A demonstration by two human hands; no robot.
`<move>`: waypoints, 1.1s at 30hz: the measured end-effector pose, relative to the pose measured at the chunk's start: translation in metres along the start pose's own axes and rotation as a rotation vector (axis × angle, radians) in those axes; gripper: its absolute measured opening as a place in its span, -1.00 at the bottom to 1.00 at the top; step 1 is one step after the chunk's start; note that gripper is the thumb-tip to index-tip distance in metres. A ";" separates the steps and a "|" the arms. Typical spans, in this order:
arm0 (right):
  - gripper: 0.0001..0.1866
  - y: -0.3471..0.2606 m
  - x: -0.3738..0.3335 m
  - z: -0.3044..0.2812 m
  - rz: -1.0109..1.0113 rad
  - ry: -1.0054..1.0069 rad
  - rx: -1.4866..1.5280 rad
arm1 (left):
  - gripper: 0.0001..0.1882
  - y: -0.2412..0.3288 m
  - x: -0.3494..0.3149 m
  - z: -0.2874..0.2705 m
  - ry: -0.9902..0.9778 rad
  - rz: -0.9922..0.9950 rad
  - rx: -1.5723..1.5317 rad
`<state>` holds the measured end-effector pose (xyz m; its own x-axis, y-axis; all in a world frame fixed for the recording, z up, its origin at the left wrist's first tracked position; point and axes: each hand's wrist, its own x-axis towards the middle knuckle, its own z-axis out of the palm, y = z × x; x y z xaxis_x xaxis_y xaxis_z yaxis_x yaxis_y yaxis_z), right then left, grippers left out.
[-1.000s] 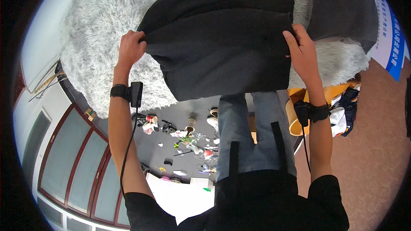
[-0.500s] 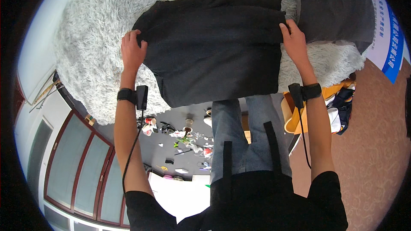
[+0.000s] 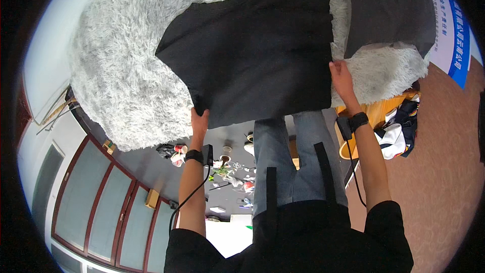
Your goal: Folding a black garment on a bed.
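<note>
Head view | black cloth on fluffy blanket | left hand has moved down to its lower-left corner, right hand lower along right edge | both half-open; whether pinching, I cannot tell | grey cloth upper right

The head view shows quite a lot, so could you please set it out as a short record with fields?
Main item: black cloth, spread over a fluffy grey-white cover
Left hand: at the black cloth's lower left edge; firmness of hold unclear
Right hand: at the black cloth's right edge; firmness of hold unclear
Upper right: dark grey cloth, apart from the black one
Wrists: black straps, one on each
Below: person's blue-grey jeans
</note>
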<state>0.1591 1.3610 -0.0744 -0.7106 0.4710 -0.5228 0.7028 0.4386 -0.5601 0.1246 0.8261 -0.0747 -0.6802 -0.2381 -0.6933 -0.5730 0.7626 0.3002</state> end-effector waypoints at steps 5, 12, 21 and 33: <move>-0.51 0.041 -0.057 0.018 0.026 -0.107 -0.137 | -0.56 -0.037 -0.035 0.014 -0.034 -0.005 0.005; -0.45 0.045 -0.096 0.021 0.088 -0.129 -0.048 | -0.58 -0.093 -0.061 0.036 -0.121 -0.046 -0.081; -0.57 0.078 -0.128 0.032 0.181 -0.216 0.189 | -0.52 -0.116 -0.092 0.082 -0.163 0.018 -0.373; -0.50 0.127 -0.200 0.040 0.261 -0.203 0.141 | -0.63 -0.118 -0.152 0.065 0.209 -0.041 -0.400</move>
<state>0.3892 1.2919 -0.0667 -0.5103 0.3856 -0.7687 0.8597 0.2070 -0.4669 0.3251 0.8119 -0.0477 -0.7074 -0.4107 -0.5753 -0.7051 0.4674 0.5333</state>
